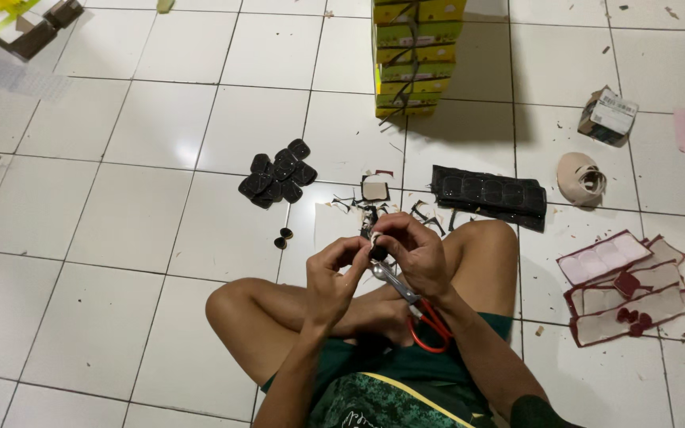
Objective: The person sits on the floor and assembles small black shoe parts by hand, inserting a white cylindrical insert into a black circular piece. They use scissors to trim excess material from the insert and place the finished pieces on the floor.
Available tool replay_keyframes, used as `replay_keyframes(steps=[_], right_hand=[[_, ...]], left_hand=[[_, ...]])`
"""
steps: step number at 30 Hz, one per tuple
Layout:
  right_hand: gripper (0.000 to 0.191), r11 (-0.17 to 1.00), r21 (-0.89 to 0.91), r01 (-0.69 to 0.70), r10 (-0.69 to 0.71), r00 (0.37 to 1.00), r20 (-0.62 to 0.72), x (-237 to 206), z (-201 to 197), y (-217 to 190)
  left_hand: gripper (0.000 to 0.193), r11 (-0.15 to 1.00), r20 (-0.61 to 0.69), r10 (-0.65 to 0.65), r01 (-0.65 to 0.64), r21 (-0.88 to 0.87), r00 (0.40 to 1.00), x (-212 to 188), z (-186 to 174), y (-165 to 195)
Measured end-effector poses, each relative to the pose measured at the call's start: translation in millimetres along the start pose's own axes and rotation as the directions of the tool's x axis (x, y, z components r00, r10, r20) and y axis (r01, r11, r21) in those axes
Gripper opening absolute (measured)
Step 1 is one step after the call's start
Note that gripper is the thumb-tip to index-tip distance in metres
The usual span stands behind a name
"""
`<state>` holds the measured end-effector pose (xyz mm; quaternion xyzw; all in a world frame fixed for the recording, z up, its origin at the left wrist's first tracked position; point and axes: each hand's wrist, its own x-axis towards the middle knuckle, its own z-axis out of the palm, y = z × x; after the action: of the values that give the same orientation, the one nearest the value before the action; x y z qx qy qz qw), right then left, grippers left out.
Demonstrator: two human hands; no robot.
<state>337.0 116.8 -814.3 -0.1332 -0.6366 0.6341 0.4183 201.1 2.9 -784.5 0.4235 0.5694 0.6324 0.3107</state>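
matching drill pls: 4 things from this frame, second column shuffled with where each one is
1. scissors
2. pile of black oval pieces
3. stack of yellow-green boxes
4. red-edged cut-out sheets

A. top centre, on the floor tiles
B. floor, right of the person's knee
C. in the right hand
D. floor, ahead and left of the hands

Pairs: 1-C, 2-D, 3-A, 4-B

- The single head camera sits on the person's head and faces steeply downward and forward over the lap.
- The view takes in the crossed legs at the bottom edge and the white tiled floor beyond, up to a stack of yellow boxes at the top edge.
- Both hands, the left hand and right hand, lie near the lens, just below frame centre.
- No second view exists, so no scene portion is shared.
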Motion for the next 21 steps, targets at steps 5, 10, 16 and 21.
replay_keyframes(steps=[5,10,16,21], right_hand=[[0.030,0.968,-0.049,-0.247,0.248,0.968,0.023,-4,4,-10],[0.026,0.953,-0.215,-0.212,0.254,0.949,0.188,2,-3,-32],[0.023,0.969,-0.049,-0.240,0.243,0.917,0.315,10,-2,-45],[0.019,0.938,-0.172,-0.301,0.343,0.882,0.323,19,-7,-49]], left_hand=[[0.014,0.899,-0.048,0.269,-0.233,0.370,0.962,4,-6,13],[0.019,0.669,0.146,0.494,-0.482,0.565,0.857,2,-19,23],[0.031,0.511,0.321,0.580,-0.641,0.573,0.749,0,-27,25],[0.032,0.499,0.376,0.543,-0.649,0.574,0.750,0,-28,22]])
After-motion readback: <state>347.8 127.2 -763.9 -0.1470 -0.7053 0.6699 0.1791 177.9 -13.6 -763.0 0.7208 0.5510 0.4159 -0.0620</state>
